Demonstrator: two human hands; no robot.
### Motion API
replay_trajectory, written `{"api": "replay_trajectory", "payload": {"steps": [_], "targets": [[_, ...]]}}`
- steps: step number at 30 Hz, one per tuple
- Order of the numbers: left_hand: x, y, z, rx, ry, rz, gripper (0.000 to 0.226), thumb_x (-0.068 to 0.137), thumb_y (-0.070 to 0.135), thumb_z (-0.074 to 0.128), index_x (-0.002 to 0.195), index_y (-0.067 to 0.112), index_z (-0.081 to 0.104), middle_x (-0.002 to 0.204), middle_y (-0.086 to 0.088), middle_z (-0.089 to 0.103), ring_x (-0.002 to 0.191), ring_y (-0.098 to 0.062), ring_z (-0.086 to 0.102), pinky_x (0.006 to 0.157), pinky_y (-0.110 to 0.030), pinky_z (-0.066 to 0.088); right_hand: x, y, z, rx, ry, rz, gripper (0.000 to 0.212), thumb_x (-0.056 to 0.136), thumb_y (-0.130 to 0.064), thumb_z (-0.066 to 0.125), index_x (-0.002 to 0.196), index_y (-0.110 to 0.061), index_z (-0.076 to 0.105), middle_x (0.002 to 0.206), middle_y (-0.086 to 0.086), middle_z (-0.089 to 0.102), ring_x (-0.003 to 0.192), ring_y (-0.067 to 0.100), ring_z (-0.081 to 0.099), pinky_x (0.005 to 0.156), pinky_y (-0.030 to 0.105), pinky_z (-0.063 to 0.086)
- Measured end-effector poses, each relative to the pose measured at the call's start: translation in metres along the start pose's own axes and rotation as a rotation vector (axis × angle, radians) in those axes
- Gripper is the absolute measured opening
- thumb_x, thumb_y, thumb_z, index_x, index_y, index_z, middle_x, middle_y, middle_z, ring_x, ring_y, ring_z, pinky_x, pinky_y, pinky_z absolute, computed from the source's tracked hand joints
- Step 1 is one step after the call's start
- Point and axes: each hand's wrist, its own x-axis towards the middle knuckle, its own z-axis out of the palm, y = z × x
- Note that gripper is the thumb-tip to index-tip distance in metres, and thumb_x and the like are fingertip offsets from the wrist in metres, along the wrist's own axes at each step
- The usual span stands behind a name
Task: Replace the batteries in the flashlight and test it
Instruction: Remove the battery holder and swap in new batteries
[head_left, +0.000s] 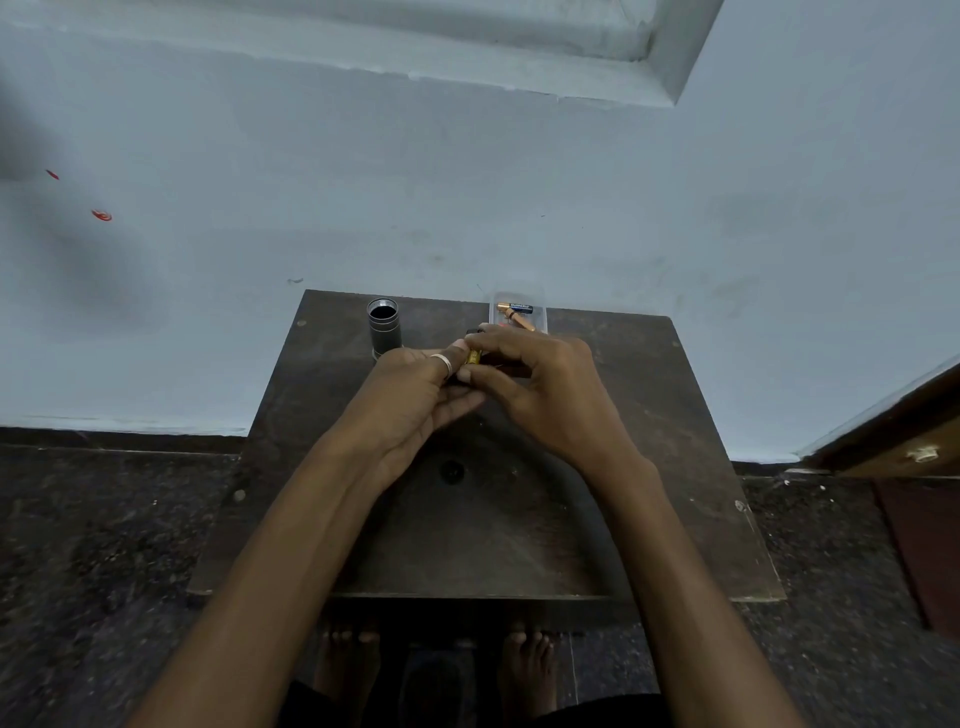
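The flashlight body (384, 328) stands upright at the back left of the small dark table (649, 415), its open threaded end facing up. Over the table's middle, my left hand (415, 395) and my right hand (540, 384) meet around a small dark battery holder, mostly hidden by the fingers. A gold battery (473, 356) shows between my fingertips. A clear plastic box (518, 314) at the back right holds a few spare batteries, one black and copper.
The table stands against a pale blue wall. A small dark round cap (452, 470) lies on the table between my forearms. Dark speckled floor surrounds the table, a wooden door frame (893, 436) is at right, and my bare feet show below the front edge.
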Motion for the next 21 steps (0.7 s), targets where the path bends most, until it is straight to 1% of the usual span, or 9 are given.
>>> {"api": "replay_trajectory", "payload": {"steps": [3, 6, 8, 10, 13, 15, 17, 19, 21], "targets": [[-0.001, 0.002, 0.002, -0.047, -0.007, -0.011, 0.023, 0.101, 0.012, 0.053, 0.093, 0.000, 0.071, 0.085, -0.008, 0.076, 0.077, -0.012, 0.074, 0.070, -0.022, 0.059, 0.001, -0.003, -0.001, 0.052, 0.089, 0.089, 0.019, 0.093, -0.016, 0.070, 0.109, -0.009, 0.077, 0.103, -0.001, 0.078, 0.094, 0.003, 0.071, 0.082, 0.014, 0.054], [-0.002, 0.003, 0.003, -0.066, -0.003, -0.025, 0.025, 0.101, 0.014, 0.053, 0.098, -0.005, 0.068, 0.084, -0.014, 0.075, 0.077, -0.017, 0.075, 0.068, -0.021, 0.059, 0.006, -0.008, -0.004, 0.319, 0.203, 0.406, 0.022, 0.100, -0.022, 0.061, 0.096, -0.007, 0.076, 0.092, 0.001, 0.079, 0.083, 0.011, 0.076, 0.069, 0.032, 0.062], [-0.003, 0.004, 0.002, -0.075, -0.005, -0.035, 0.025, 0.101, 0.014, 0.054, 0.103, -0.007, 0.066, 0.086, -0.016, 0.075, 0.077, -0.017, 0.075, 0.066, -0.021, 0.059, 0.010, -0.012, -0.012, 0.632, 0.252, 0.644, 0.034, 0.104, -0.028, 0.055, 0.096, 0.001, 0.071, 0.092, 0.014, 0.077, 0.085, 0.022, 0.078, 0.062, 0.034, 0.061], [-0.003, 0.004, 0.002, -0.080, -0.007, -0.033, 0.026, 0.101, 0.014, 0.053, 0.107, -0.008, 0.064, 0.088, -0.016, 0.074, 0.078, -0.017, 0.075, 0.065, -0.021, 0.059, 0.010, -0.010, -0.021, 0.818, 0.282, 0.784, 0.042, 0.105, -0.031, 0.050, 0.097, 0.006, 0.067, 0.091, 0.020, 0.074, 0.088, 0.028, 0.078, 0.063, 0.029, 0.061], [-0.004, 0.006, 0.003, -0.077, -0.003, -0.036, 0.026, 0.102, 0.015, 0.051, 0.110, -0.007, 0.063, 0.091, -0.016, 0.075, 0.080, -0.017, 0.075, 0.064, -0.021, 0.058, 0.008, -0.001, -0.027, 0.905, 0.329, 0.876, 0.031, 0.105, -0.024, 0.051, 0.093, 0.001, 0.064, 0.083, 0.016, 0.071, 0.085, 0.026, 0.076, 0.067, 0.026, 0.061], [-0.004, 0.006, 0.004, -0.073, 0.002, -0.040, 0.027, 0.103, 0.016, 0.050, 0.113, -0.007, 0.062, 0.094, -0.017, 0.075, 0.081, -0.017, 0.076, 0.063, -0.021, 0.058, 0.007, 0.007, -0.027, 0.813, 0.337, 0.902, 0.020, 0.104, -0.015, 0.053, 0.096, 0.001, 0.065, 0.084, 0.016, 0.069, 0.081, 0.022, 0.074, 0.069, 0.026, 0.062], [-0.004, 0.005, 0.006, -0.063, 0.010, -0.046, 0.028, 0.103, 0.016, 0.050, 0.114, -0.007, 0.061, 0.101, -0.017, 0.072, 0.083, -0.018, 0.076, 0.065, -0.021, 0.059, 0.004, 0.017, -0.026, 0.588, 0.306, 0.899, 0.016, 0.101, -0.013, 0.056, 0.092, -0.005, 0.067, 0.079, 0.012, 0.069, 0.078, 0.023, 0.073, 0.072, 0.031, 0.062], [-0.003, 0.004, 0.006, -0.053, 0.018, -0.053, 0.027, 0.103, 0.016, 0.050, 0.112, -0.007, 0.060, 0.104, -0.018, 0.069, 0.084, -0.018, 0.076, 0.066, -0.021, 0.060, 0.000, 0.027, -0.026, 0.137, 0.199, 0.836, 0.014, 0.097, -0.021, 0.060, 0.092, -0.014, 0.070, 0.081, 0.005, 0.072, 0.081, 0.025, 0.073, 0.079, 0.040, 0.061], [-0.003, 0.004, 0.006, -0.044, 0.020, -0.059, 0.029, 0.103, 0.016, 0.050, 0.113, -0.009, 0.059, 0.106, -0.021, 0.067, 0.085, -0.018, 0.076, 0.067, -0.021, 0.060, -0.004, 0.029, -0.028, -0.284, 0.037, 0.787, 0.017, 0.096, -0.028, 0.059, 0.102, -0.018, 0.071, 0.099, 0.004, 0.074, 0.097, 0.030, 0.068, 0.082, 0.034, 0.051]]}}
